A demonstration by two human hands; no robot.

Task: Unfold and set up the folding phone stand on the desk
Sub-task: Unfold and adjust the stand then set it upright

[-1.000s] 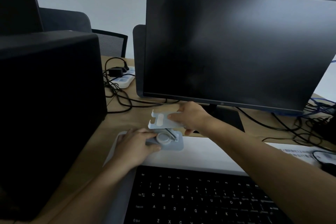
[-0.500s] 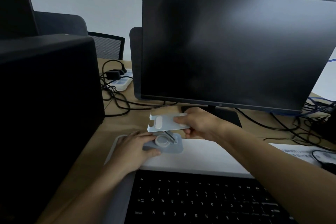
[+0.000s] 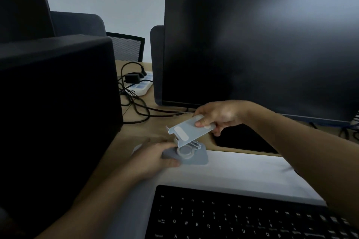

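Observation:
The grey folding phone stand (image 3: 187,141) sits on the far left corner of a light desk mat (image 3: 242,170), in front of the monitor. Its flat base rests on the mat with a round hinge disc on top. My left hand (image 3: 153,158) grips the base's left edge and holds it down. My right hand (image 3: 217,115) pinches the far end of the upper plate, thumb on top, and the plate is tilted up at its far right end. Two small lips stick up at the plate's near left end.
A large dark monitor (image 3: 260,44) stands just behind the stand, its foot (image 3: 240,137) to the right. A black computer case (image 3: 54,112) fills the left. A black keyboard (image 3: 242,215) lies near me. Cables (image 3: 136,103) and a power strip (image 3: 141,83) lie behind.
My right hand has lifted the far end of the upper plate, so it went from nearly level to tilted upward. My left hand has stayed on the base.

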